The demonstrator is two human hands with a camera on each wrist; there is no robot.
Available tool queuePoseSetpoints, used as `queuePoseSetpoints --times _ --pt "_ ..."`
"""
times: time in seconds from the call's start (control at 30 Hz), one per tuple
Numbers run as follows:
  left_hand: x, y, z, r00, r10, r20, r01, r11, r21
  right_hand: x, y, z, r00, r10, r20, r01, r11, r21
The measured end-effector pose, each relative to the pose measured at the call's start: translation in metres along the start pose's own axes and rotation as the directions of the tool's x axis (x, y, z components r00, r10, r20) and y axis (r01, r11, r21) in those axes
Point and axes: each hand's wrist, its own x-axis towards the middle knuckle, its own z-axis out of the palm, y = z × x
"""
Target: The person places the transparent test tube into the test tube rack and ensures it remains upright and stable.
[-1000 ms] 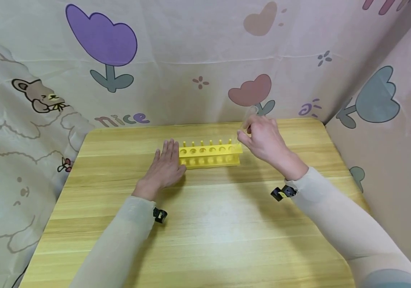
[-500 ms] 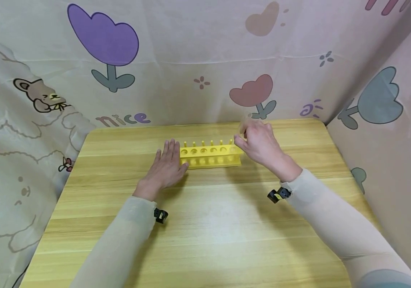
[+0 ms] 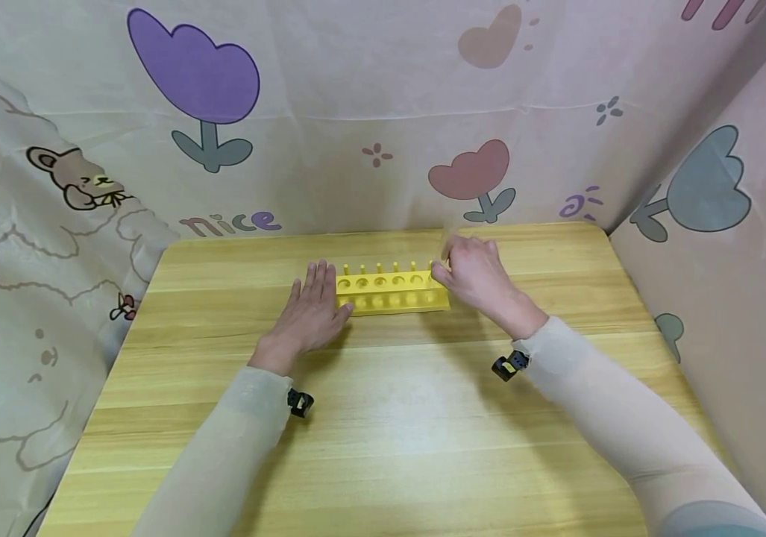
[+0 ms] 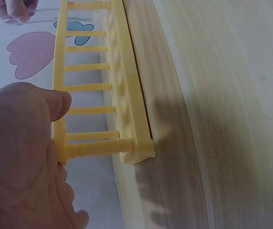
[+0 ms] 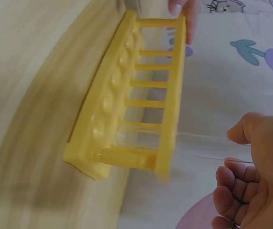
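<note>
A yellow plastic test tube rack (image 3: 389, 300) stands on the wooden table, with one row of holes and short pegs along its back. My left hand (image 3: 305, 313) rests against the rack's left end, fingers straight and thumb at the front edge; the left wrist view shows the thumb (image 4: 57, 104) on the upper plate. With thumb and fingers my right hand (image 3: 479, 274) pinches the top of a clear test tube (image 5: 203, 146) over the right end. In the right wrist view the tube passes through the upper plate's end hole, its lower end close to the bottom plate.
The light wooden table (image 3: 383, 440) reaches back to a hanging cloth (image 3: 329, 97) printed with flowers, which also hangs at both sides. A small black device (image 3: 510, 365) sits at the right wrist and another black device (image 3: 300, 403) at the left.
My right hand has moved down and slightly left, lowering the test tube into the rack's right end hole. The left hand has stayed at the rack's left end.
</note>
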Motion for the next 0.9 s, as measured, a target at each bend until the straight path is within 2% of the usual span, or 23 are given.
queuePoseSetpoints --times 0.13,0.3,0.9 --pt "0.000 0.000 0.000 1.000 -0.001 0.006 0.001 1.000 -0.010 -0.002 0.000 0.005 0.999 0.015 0.049 -0.015 1.000 0.000" --pt "0.000 0.000 0.000 1.000 0.001 0.004 -0.001 1.000 -0.012 -0.003 0.001 0.012 0.998 0.022 0.067 -0.022 1.000 -0.001" --pt "-0.001 0.001 0.000 1.000 -0.007 -0.002 0.007 1.000 -0.016 -0.006 0.002 0.018 1.000 0.005 0.008 -0.005 0.999 -0.040"
